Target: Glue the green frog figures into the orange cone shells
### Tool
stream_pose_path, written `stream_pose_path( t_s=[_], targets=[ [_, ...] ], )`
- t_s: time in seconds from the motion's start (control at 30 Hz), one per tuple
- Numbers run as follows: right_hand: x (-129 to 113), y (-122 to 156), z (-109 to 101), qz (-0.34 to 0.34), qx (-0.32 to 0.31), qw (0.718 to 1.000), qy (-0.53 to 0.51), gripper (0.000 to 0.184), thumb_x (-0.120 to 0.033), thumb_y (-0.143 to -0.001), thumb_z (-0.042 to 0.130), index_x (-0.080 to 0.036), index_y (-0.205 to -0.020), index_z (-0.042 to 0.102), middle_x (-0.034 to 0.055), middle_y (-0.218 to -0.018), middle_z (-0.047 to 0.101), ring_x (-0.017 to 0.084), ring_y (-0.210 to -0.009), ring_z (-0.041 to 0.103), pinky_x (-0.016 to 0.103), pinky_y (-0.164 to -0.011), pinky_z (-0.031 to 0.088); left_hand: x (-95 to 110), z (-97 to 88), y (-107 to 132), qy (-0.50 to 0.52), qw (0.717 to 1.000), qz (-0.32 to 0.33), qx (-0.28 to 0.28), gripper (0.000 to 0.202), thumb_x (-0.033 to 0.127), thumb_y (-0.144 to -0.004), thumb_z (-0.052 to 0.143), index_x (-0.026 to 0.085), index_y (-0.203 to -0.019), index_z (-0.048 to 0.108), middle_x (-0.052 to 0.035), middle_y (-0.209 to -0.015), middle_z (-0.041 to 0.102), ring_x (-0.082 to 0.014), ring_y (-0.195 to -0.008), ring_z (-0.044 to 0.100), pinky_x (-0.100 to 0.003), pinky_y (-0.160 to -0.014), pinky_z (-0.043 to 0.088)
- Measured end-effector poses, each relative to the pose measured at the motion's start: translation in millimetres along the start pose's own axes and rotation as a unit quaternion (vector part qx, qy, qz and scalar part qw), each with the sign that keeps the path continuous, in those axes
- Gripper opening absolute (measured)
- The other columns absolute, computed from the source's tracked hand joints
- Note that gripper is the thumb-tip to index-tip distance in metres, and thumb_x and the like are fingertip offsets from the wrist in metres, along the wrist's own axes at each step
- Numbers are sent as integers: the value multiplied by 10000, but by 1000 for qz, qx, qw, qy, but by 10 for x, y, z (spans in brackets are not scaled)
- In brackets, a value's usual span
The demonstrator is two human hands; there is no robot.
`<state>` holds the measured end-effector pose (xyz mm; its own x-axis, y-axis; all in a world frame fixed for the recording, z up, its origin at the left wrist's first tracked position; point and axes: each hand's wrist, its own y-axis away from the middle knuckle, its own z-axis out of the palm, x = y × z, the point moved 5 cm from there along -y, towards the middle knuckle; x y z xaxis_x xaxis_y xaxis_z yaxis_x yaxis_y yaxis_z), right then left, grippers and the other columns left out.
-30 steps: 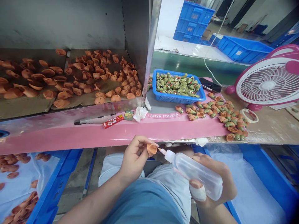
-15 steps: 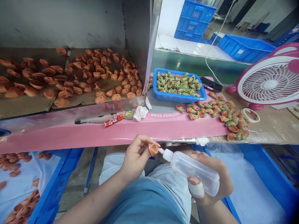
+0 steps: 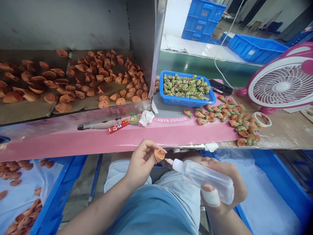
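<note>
Between thumb and fingers, my left hand (image 3: 140,163) pinches a small orange hollow cone-shaped piece (image 3: 159,155), its opening turned toward the right. My right hand (image 3: 226,182) is wrapped round a clear plastic squeeze bottle (image 3: 207,178) with a white cap, lying nearly level. The bottle's thin nozzle tip (image 3: 168,160) points left, just beside the orange piece; a small gap seems to lie between them. White tape covers my right thumb. Both hands are over my lap, in front of the table edge.
A metal booth (image 3: 26,112) holds many orange pieces. On the pink table covering (image 3: 137,140) stand a blue basket (image 3: 188,102) of green pieces, joined orange-green pieces (image 3: 225,112), a tape roll (image 3: 261,119), a crumpled tissue (image 3: 146,118) and a fan (image 3: 281,85). Blue crates (image 3: 58,195) flank my legs.
The bottle in my right hand has shifted slightly right and down, its tip drawing back from the orange piece. My left hand has moved slightly left, still pinching the piece.
</note>
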<state>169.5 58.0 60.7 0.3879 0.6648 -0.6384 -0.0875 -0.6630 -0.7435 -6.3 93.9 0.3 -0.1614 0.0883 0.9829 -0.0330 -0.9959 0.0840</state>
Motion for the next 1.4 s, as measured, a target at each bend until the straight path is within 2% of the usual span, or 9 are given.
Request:
stream_pose_path(
  t_s=[0.07,0.13,0.27,0.4,0.57,0.7,0.83,1.17,1.4],
  targets=[
    [10,5,-48,0,39,999,11,266,-277,-671,611,-118,-885,596,44,-714,567,174,-617,567,291,-481,449,-13,-4,-7,12,1000,-7,-9,73,188,-751,556,183,-784,490,-23,-758,649,-121,-630,583,-216,-539,458],
    [18,11,-62,2,48,999,22,264,-289,-677,608,-124,-883,600,43,-711,570,173,-617,564,293,-489,452,-18,0,-15,23,999,-11,-23,73,178,-753,553,185,-785,487,-20,-757,653,-117,-621,578,-208,-524,448],
    [27,19,-14,8,3,1000,8,311,-295,-667,618,-126,-923,573,36,-727,576,168,-574,557,330,-524,470,-4,13,-25,31,999,-14,-39,52,161,-757,546,179,-780,503,-22,-749,660,-113,-616,568,-202,-515,434],
    [16,14,47,10,-47,999,5,323,-275,-662,619,-121,-936,545,32,-726,575,157,-530,558,329,-493,472,-3,15,-25,31,999,-26,-35,49,169,-745,563,176,-762,518,-22,-737,661,-113,-594,563,-210,-519,437],
    [-28,-14,30,-2,-16,1000,18,306,-294,-666,602,-124,-917,561,21,-717,572,152,-527,553,321,-495,468,-19,7,-26,34,998,-28,-33,61,188,-735,579,176,-757,523,-25,-734,659,-121,-602,567,-219,-525,443],
    [-26,-20,53,5,-29,1000,4,308,-290,-667,594,-127,-925,559,17,-702,556,141,-515,539,287,-442,440,-7,11,-28,27,999,-14,-41,44,159,-745,566,175,-764,530,-21,-737,662,-109,-616,565,-205,-538,438],
    [-12,-10,66,9,-38,999,6,305,-287,-668,593,-126,-924,554,21,-697,559,147,-519,549,321,-504,465,5,13,-29,27,999,-11,-39,45,144,-743,565,174,-758,536,-16,-731,663,-92,-581,551,-188,-521,426],
    [22,15,32,15,-46,999,1,305,-265,-652,603,-128,-920,553,24,-704,570,145,-512,540,328,-501,472,-19,-8,-41,17,999,-13,-30,47,165,-733,577,171,-752,534,-22,-727,663,-94,-547,537,-200,-507,430],
    [15,5,43,6,-40,999,-9,330,-228,-648,608,-124,-954,544,47,-731,560,160,-560,535,293,-446,433,-10,18,-38,15,999,-15,-42,32,156,-750,549,174,-762,526,-12,-735,657,-113,-628,577,-200,-533,441]
  ],
)
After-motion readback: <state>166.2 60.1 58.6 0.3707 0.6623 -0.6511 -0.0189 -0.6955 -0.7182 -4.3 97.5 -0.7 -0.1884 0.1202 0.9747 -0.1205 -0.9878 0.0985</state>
